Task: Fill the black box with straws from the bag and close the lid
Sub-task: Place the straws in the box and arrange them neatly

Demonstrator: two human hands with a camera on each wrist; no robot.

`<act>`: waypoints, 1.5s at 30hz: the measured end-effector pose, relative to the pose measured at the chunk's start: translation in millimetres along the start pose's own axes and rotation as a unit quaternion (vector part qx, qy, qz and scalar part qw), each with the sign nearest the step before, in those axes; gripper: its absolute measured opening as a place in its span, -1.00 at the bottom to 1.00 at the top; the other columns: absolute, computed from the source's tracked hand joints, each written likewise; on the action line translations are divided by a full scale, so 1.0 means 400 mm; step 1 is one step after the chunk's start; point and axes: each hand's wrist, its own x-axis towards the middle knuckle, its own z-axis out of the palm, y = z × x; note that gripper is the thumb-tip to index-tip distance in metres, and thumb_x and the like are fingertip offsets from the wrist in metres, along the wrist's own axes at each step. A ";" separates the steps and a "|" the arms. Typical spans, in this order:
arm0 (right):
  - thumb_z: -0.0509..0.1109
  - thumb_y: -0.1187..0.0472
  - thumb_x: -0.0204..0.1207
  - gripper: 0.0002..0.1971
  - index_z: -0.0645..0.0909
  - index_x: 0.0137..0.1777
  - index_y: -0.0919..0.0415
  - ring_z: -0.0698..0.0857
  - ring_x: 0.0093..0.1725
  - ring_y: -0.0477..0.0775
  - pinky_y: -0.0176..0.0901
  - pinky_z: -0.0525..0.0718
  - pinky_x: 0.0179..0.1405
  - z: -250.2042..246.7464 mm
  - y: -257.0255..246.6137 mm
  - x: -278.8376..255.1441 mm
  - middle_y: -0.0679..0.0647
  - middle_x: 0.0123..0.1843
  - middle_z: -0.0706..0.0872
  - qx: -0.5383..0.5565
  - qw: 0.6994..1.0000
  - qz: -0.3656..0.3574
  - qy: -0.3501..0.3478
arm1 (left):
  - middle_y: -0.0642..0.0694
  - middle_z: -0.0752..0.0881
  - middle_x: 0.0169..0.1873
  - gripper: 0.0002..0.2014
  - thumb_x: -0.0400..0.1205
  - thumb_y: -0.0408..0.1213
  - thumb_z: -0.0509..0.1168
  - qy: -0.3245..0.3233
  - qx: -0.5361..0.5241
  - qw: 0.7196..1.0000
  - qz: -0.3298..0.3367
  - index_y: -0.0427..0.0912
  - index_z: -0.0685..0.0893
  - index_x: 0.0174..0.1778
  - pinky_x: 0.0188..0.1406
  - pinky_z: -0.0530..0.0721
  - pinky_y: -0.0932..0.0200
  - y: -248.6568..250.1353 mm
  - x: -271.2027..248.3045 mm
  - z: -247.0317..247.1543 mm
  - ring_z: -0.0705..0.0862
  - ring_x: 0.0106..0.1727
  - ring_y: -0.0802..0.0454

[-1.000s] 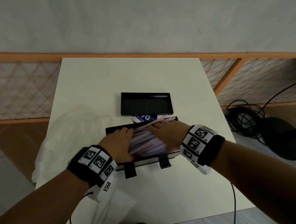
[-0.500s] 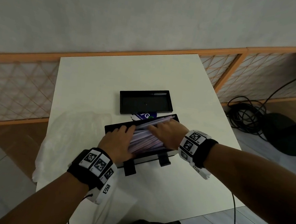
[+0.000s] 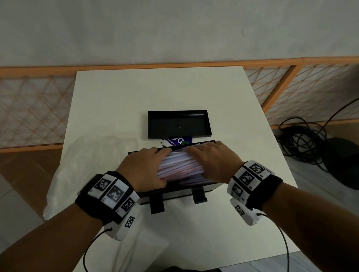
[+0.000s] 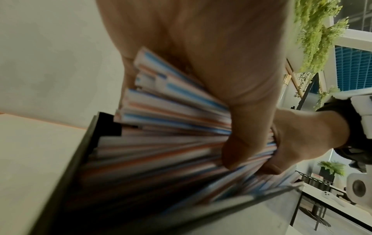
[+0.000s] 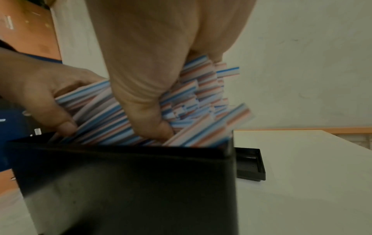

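Observation:
The black box stands open near the table's front, packed with striped straws that rise above its rim. My left hand holds the left end of the bundle, fingers over the far side and thumb on the near side. At the right end my right hand lies over the straws, its thumb pushed down among them. The left wrist view shows the straws under my palm inside the box. The black lid lies upturned just behind the box.
A crumpled clear plastic bag lies on the white table left of the box and hangs over its left edge. A blue printed label sits between lid and box. Two black latches hang on the box's front wall. Cables and a stand base are on the floor at right.
Both hands stay on the straws in the box and shift only slightly. The view has swayed a little.

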 end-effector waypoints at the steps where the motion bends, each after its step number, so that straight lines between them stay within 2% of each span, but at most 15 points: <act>1: 0.43 0.16 0.34 -0.32 0.34 0.49 0.07 0.69 0.19 0.24 0.09 0.60 0.15 0.001 0.000 -0.005 0.12 0.30 0.66 0.009 1.000 0.005 0.006 | -0.05 0.57 0.27 -0.24 0.40 0.06 0.36 0.003 -0.003 1.000 0.002 0.10 0.22 0.52 0.16 0.64 -0.06 0.002 0.000 -0.002 0.61 0.18 -0.09; 6: 0.46 0.12 0.35 -0.28 0.29 0.52 -0.01 0.62 0.29 0.24 0.07 0.51 0.25 0.003 0.002 -0.019 0.09 0.39 0.60 0.069 0.997 0.002 0.034 | -0.05 0.58 0.29 -0.29 0.46 0.04 0.35 0.013 -0.015 1.000 0.013 0.09 0.24 0.53 0.16 0.62 -0.01 -0.001 -0.001 -0.015 0.62 0.19 -0.10; 10: 0.51 -0.05 0.36 -0.24 0.25 0.53 -0.09 0.55 0.38 0.14 0.10 0.54 0.35 0.017 -0.003 -0.017 0.05 0.44 0.54 0.157 0.987 -0.019 0.016 | -0.01 0.56 0.28 -0.14 0.36 0.11 0.44 -0.035 -0.018 0.999 0.030 0.18 0.17 0.54 0.18 0.63 -0.05 -0.013 0.002 0.005 0.60 0.21 -0.05; 12: 0.48 -0.10 0.39 -0.24 0.23 0.55 -0.09 0.51 0.43 0.12 0.05 0.44 0.43 0.016 -0.001 -0.019 0.04 0.48 0.50 0.163 0.987 -0.007 -0.001 | -0.05 0.55 0.25 -0.14 0.37 0.05 0.45 -0.051 -0.009 0.998 0.029 0.15 0.15 0.54 0.15 0.65 -0.07 -0.017 0.004 0.018 0.59 0.20 -0.07; 14: 0.44 -0.17 0.38 -0.22 0.20 0.57 -0.10 0.44 0.47 0.10 0.04 0.26 0.50 0.011 -0.001 -0.027 0.00 0.50 0.46 0.122 0.992 0.008 -0.013 | -0.09 0.58 0.22 -0.25 0.43 -0.07 0.41 -0.044 -0.011 0.999 0.023 0.10 0.22 0.51 0.10 0.66 -0.09 -0.020 0.009 0.026 0.62 0.17 -0.10; 17: 0.39 -0.29 0.34 -0.21 0.22 0.55 -0.13 0.37 0.51 0.08 0.11 0.09 0.55 -0.017 -0.012 -0.043 -0.04 0.49 0.44 0.073 0.997 0.010 0.017 | -0.09 0.65 0.17 -0.47 0.50 -0.16 0.33 -0.010 -0.003 1.000 0.021 0.04 0.35 0.38 0.05 0.65 -0.01 -0.022 0.021 0.025 0.66 0.12 -0.12; 20: 0.40 -0.26 0.35 -0.18 0.18 0.58 -0.09 0.27 0.57 0.15 0.24 -0.03 0.58 -0.048 -0.030 -0.047 0.03 0.55 0.35 0.002 1.000 0.007 0.024 | -0.08 0.66 0.20 -0.48 0.51 -0.18 0.31 0.012 0.005 1.000 0.022 0.03 0.37 0.41 0.09 0.64 -0.02 -0.020 0.025 0.019 0.67 0.14 -0.13; 23: 0.41 -0.23 0.36 -0.10 0.06 0.61 -0.01 0.23 0.57 0.28 0.34 -0.06 0.56 -0.067 -0.057 -0.045 0.16 0.58 0.26 -0.107 0.994 0.014 -0.001 | -0.08 0.66 0.23 -0.44 0.51 -0.20 0.31 0.017 0.000 1.000 0.025 0.04 0.35 0.45 0.13 0.65 -0.08 -0.023 0.027 0.020 0.67 0.15 -0.13; 27: 0.39 -0.07 0.39 -0.21 0.15 0.55 0.18 0.42 0.39 0.31 0.30 0.12 0.51 -0.064 -0.101 -0.020 0.21 0.43 0.42 -0.180 0.983 0.034 -0.019 | -0.15 0.65 0.23 -0.48 0.57 -0.21 0.27 -0.011 -0.027 0.999 0.021 -0.01 0.32 0.46 0.16 0.64 -0.12 -0.020 0.029 0.031 0.66 0.18 -0.16; 29: 0.38 -0.04 0.42 -0.31 0.25 0.48 0.19 0.54 0.30 0.25 0.20 0.31 0.40 -0.058 -0.110 -0.001 0.17 0.36 0.53 -0.143 0.989 0.024 -0.030 | -0.18 0.67 0.21 -0.49 0.57 -0.15 0.31 -0.023 -0.038 0.999 0.017 -0.02 0.36 0.44 0.15 0.64 -0.11 -0.023 0.029 0.032 0.67 0.16 -0.17; 31: 0.38 -0.09 0.43 -0.32 0.27 0.48 0.16 0.58 0.30 0.23 0.13 0.46 0.28 -0.048 -0.106 0.017 0.15 0.38 0.55 -0.074 0.996 0.017 -0.053 | -0.19 0.68 0.20 -0.47 0.53 -0.09 0.37 -0.031 -0.059 0.998 0.010 -0.01 0.42 0.41 0.17 0.64 -0.11 -0.027 0.028 0.031 0.67 0.16 -0.17; 33: 0.40 -0.12 0.41 -0.32 0.29 0.46 0.12 0.61 0.31 0.21 0.12 0.54 0.29 -0.030 -0.092 0.032 0.12 0.39 0.57 -0.030 0.997 0.016 -0.067 | -0.16 0.69 0.19 -0.44 0.48 -0.08 0.42 -0.031 -0.089 0.996 0.006 -0.01 0.46 0.40 0.17 0.64 -0.10 -0.032 0.024 0.030 0.68 0.15 -0.15; 36: 0.43 -0.17 0.37 -0.35 0.36 0.39 0.08 0.66 0.24 0.20 0.10 0.55 0.29 -0.002 -0.077 0.048 0.09 0.31 0.65 -0.016 0.997 0.018 -0.075 | -0.09 0.66 0.19 -0.37 0.39 0.00 0.47 -0.034 -0.092 0.995 0.013 0.00 0.47 0.37 0.15 0.65 -0.09 -0.039 0.020 0.035 0.66 0.17 -0.08; 39: 0.45 0.02 0.40 -0.35 0.31 0.45 0.10 0.67 0.23 0.22 0.07 0.54 0.27 0.011 -0.082 0.061 0.12 0.28 0.66 -0.036 0.995 0.020 -0.090 | -0.12 0.56 0.27 -0.21 0.34 0.05 0.49 -0.064 -0.065 0.996 0.008 -0.02 0.35 0.46 0.22 0.61 -0.11 -0.050 0.017 0.039 0.57 0.23 -0.09; 45: 0.37 0.10 0.51 -0.39 0.25 0.52 0.17 0.71 0.15 0.26 0.08 0.60 0.17 0.017 -0.084 0.069 0.20 0.23 0.69 -0.068 0.995 -0.003 -0.077 | -0.14 0.43 0.35 -0.14 0.42 0.00 0.43 -0.057 0.026 0.998 0.013 0.01 0.12 0.58 0.24 0.54 -0.09 -0.042 0.010 0.057 0.49 0.30 -0.15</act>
